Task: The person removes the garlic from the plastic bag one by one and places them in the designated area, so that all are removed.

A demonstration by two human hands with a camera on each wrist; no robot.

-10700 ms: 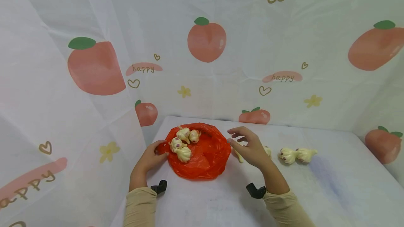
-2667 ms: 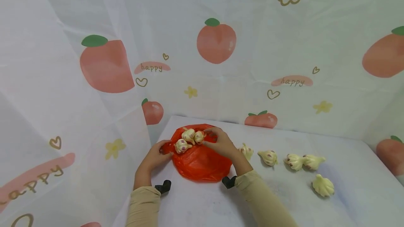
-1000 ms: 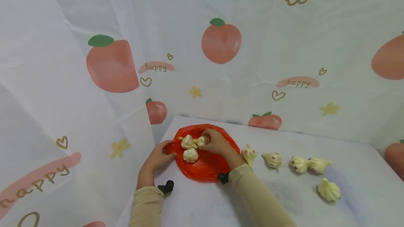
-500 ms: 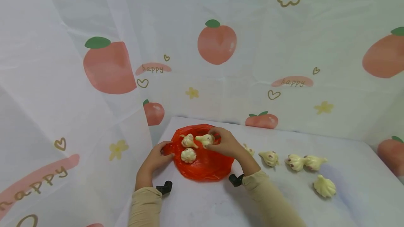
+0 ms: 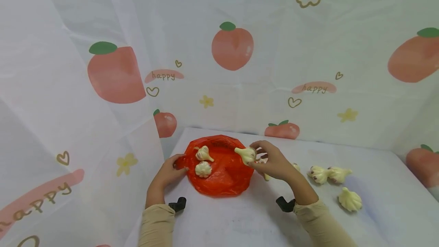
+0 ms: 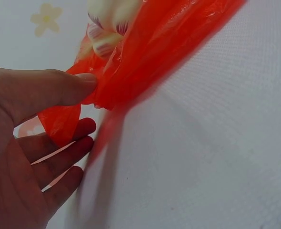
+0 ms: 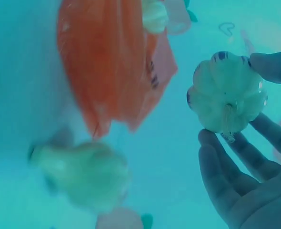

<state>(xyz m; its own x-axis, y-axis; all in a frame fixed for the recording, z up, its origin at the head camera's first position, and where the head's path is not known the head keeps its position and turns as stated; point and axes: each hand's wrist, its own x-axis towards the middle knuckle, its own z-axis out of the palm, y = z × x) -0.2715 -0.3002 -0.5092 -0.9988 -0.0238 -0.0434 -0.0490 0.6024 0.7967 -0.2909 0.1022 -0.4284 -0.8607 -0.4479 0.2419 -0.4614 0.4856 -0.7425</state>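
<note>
My right hand (image 5: 272, 161) holds a garlic bulb (image 5: 247, 155) in its fingertips above the right rim of a red plastic bag (image 5: 224, 178). In the right wrist view this bulb (image 7: 228, 93) sits between thumb and fingers, stem toward the camera. My left hand (image 5: 169, 170) is at the bag's left edge, with the bag's film (image 6: 114, 81) between its thumb and fingers. Two more garlic bulbs, an upper one (image 5: 204, 153) and a lower one (image 5: 203, 169), lie at the left inside the bag's mouth.
On the white table right of the bag lie several loose garlic bulbs: a touching pair (image 5: 319, 174), one nearer the front (image 5: 350, 200), and others partly hidden behind my right hand. A fruit-printed white curtain (image 5: 253, 98) encloses the back and sides.
My right hand has lifted one garlic bulb out of the bag and moved right with it. Earlier, another bulb went from the bag to the table's right. The left hand stays at the bag.
</note>
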